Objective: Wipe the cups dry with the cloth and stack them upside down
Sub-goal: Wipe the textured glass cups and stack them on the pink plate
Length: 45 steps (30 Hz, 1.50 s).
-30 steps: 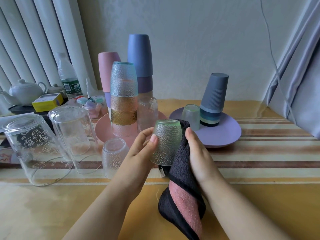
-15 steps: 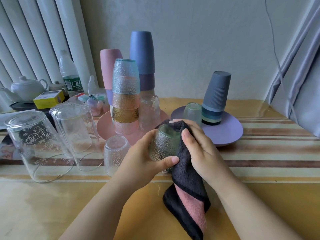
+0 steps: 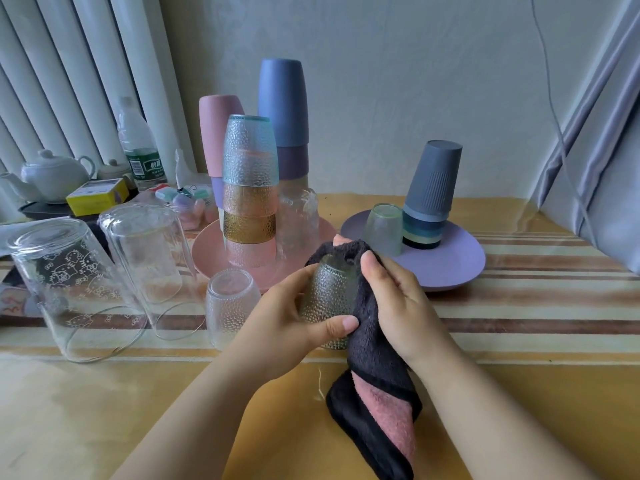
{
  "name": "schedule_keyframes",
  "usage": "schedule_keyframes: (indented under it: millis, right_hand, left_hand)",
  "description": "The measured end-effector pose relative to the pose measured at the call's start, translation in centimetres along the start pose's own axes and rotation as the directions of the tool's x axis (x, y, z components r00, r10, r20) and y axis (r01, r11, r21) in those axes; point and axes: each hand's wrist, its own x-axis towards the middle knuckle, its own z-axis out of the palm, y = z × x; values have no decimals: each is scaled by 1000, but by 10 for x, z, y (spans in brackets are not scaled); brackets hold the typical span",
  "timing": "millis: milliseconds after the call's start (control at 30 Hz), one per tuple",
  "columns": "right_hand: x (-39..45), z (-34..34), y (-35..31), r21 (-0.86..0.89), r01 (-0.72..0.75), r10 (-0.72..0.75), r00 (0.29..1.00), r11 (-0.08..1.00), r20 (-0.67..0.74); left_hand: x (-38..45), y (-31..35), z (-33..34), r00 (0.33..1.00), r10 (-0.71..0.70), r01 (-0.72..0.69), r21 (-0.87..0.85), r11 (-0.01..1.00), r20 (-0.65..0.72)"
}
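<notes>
My left hand grips a small dimpled greenish glass cup, held in the air above the table with its base tilted away from me. My right hand holds a black and pink cloth against the cup's right side and over its top, with fingertips poking out beyond the cloth. The rest of the cloth hangs down below the hands. A stack of upside-down dimpled cups stands on a pink plate. One clear dimpled cup stands upside down left of my hands.
Two tall clear glasses stand upside down at the left. Pink and blue cup stacks rise behind the pink plate. A purple plate carries a grey cup stack and a small glass. Teapot, bottle and yellow box sit far left.
My left hand has turned the cup so its base tips away, with the thumb now across the front. My right hand has drawn the cloth up over the cup's top.
</notes>
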Motion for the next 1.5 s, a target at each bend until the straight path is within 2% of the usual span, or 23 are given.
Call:
schedule_keyframes:
  millis: [100,233,367,500,667,867,933,1000,1100,1267,1333,1400,1500]
  right_hand:
    - [-1,-1,-1,91,-77,81,996,993,-48]
    - [-2,5,1,45,-115,116,993,992,-14]
    - [-3,6,4,29,-104,105,993,994,-44]
    - [-2,6,8,31,-41,43,996,999,-79]
    - [-2,7,5,-9,11,-12,990,1000,-141]
    - [-4,13,3,-25,70,-71,996,997,-53]
    - [-3,12,4,5,61,-61,997,998,-56]
    - [-2,11,5,11,38,-38,998,999,-43]
    - [-2,9,9,1,-26,26,999,1000,-41]
    - [1,2,11,-38,-115,110,987,993,-116]
    - [2,0,11,-84,-134,124,985,987,-121]
    - [4,-3,15,-141,-146,132,986,979,-103]
    - [4,-4,20,-253,-159,132,984,954,-122]
  left_hand:
    - [-1,5,-2,999,12,-16,-105,994,-42]
    - [0,5,-8,991,-14,-34,-351,936,-136]
    - [0,1,-6,987,-54,-17,-436,900,-150]
    - [1,1,-4,976,-38,-12,-227,974,-215]
    - [-3,11,5,955,31,-108,-244,964,-296]
    - [-3,3,9,987,-27,2,-153,988,-156]
    - [-1,-1,10,993,-51,37,-124,992,-109]
    - [-2,1,10,995,-51,37,-173,984,-80]
    - [-2,5,8,992,-36,10,-213,977,-119]
    - [-4,11,6,983,-11,-31,-230,973,-181]
    - [-6,14,6,974,21,-59,-159,986,-227]
    - [-7,19,4,945,94,-102,-10,995,-314]
    - [-10,29,-7,820,351,-206,339,918,-452]
